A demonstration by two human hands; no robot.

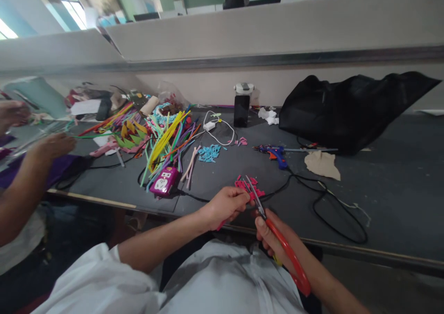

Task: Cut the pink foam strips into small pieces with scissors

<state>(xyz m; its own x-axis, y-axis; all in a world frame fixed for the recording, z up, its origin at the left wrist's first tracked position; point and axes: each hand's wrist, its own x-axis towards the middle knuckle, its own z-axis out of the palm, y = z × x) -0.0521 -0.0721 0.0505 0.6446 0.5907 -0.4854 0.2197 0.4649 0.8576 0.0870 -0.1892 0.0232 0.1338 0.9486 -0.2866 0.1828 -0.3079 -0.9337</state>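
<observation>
My left hand (227,204) is closed, pinching a hot-pink pipe cleaner (221,224) whose end hangs out below the palm. In my right hand (272,233) is a pair of scissors (290,255) with long red handles. The slightly parted scissor blades are right beside my left fingertips; whether they touch the pipe cleaner, I cannot tell. Just beyond both hands lies a small heap of short hot-pink pieces (239,183). Farther back are a heap of blue cut pieces (209,153) and a few light pink pieces (242,141).
Bundled pipe cleaners (166,138) and a purple power socket box (165,181) lie left. A blue glue gun (277,156) with a black cord (317,212) lies right, before a black bag (340,110). A phone (241,111) leans at the back. Another person's hand (57,145) is far left.
</observation>
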